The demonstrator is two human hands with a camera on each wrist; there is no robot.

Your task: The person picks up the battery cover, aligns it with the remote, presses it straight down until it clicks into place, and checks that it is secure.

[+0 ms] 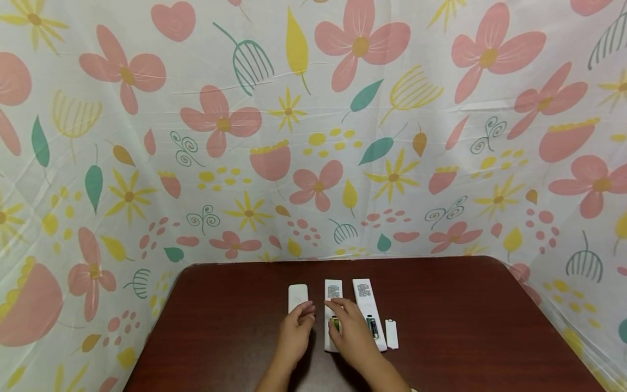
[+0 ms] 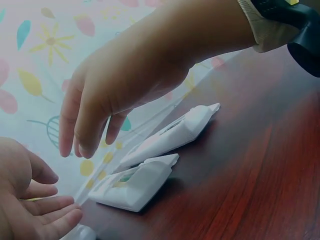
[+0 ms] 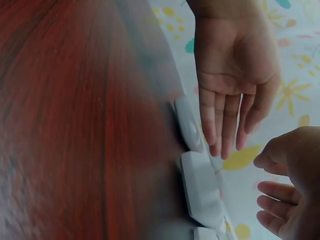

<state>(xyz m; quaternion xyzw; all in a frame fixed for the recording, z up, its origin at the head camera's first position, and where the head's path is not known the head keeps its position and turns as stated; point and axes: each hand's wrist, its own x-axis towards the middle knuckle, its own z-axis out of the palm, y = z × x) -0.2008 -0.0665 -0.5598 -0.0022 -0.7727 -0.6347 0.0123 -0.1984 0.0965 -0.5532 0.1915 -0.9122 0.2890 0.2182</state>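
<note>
Three white pieces lie side by side. The middle remote control (image 1: 333, 288) and right remote control (image 1: 363, 291) are face down with labels showing, batteries (image 1: 373, 326) in their uncovered compartments. The left one is a plain, round-ended white remote (image 1: 297, 294), partly behind my left hand (image 1: 295, 333). That hand has its fingers loosely extended and nothing in them. My right hand (image 1: 354, 333) hovers over the middle remote, covering part of its compartment, fingers relaxed. In the left wrist view the right hand (image 2: 135, 75) is raised above two remotes. A white battery cover (image 1: 392, 334) lies right of the right remote.
The pieces lie on a dark reddish-brown wooden table (image 1: 220, 326) with rounded far corners. Behind it and along both sides hangs a white cloth (image 1: 318, 228) printed with flowers and leaves. A dark strapped device (image 2: 302, 35) sits on the right wrist.
</note>
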